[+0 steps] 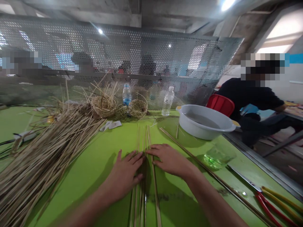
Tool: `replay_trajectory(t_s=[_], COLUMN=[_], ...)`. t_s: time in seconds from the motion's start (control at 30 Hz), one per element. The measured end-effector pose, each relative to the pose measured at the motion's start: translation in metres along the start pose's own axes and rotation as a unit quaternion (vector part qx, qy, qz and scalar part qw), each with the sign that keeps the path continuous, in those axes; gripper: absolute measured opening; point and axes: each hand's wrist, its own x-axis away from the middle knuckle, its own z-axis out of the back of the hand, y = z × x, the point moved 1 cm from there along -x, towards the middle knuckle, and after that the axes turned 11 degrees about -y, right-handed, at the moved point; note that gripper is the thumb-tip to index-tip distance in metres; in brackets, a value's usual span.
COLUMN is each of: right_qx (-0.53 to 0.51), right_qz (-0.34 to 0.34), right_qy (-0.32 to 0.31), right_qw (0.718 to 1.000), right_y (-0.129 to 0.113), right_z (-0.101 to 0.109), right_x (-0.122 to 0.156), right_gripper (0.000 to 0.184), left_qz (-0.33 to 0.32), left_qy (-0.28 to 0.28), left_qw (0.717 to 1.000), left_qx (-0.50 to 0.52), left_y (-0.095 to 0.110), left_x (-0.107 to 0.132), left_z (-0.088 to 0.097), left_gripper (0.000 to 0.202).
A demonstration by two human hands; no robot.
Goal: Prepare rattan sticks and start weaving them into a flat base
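Note:
Several thin rattan strips lie side by side on the green table, running away from me. My left hand rests flat on their left side with fingers stretched out. My right hand lies flat on the strips' right side, fingers extended toward the left hand. Neither hand grips anything.
A big heap of rattan strands fills the left. Two half-woven baskets and two water bottles stand at the back by a perforated metal screen. A white basin, a long stick, a blade and red-yellow cutters lie right. A seated person is far right.

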Motion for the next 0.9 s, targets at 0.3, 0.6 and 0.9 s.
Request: replay_trajectory(t_s=[0.3, 0.6, 0.9], right_qx=[0.003, 0.001, -0.003], right_qz=[-0.007, -0.017, -0.020], right_qy=[-0.005, 0.000, -0.008], right_qw=[1.000, 1.000, 1.000], right_y=[-0.0010, -0.0005, -0.0044], right_z=[-0.0006, -0.0031, 0.0035], right_x=[-0.0002, -0.0014, 0.0001], right_gripper=[0.048, 0.047, 0.048], left_qz=[-0.002, 0.001, -0.014], left_qy=[-0.003, -0.008, 0.015], left_qw=[1.000, 1.000, 1.000], left_qx=[0.003, 0.007, 0.007], left_y=[0.0002, 0.0006, -0.0059], left_x=[0.0005, 0.0001, -0.0019], left_z=[0.0002, 0.0026, -0.0011], left_gripper=[0.061, 0.061, 0.060])
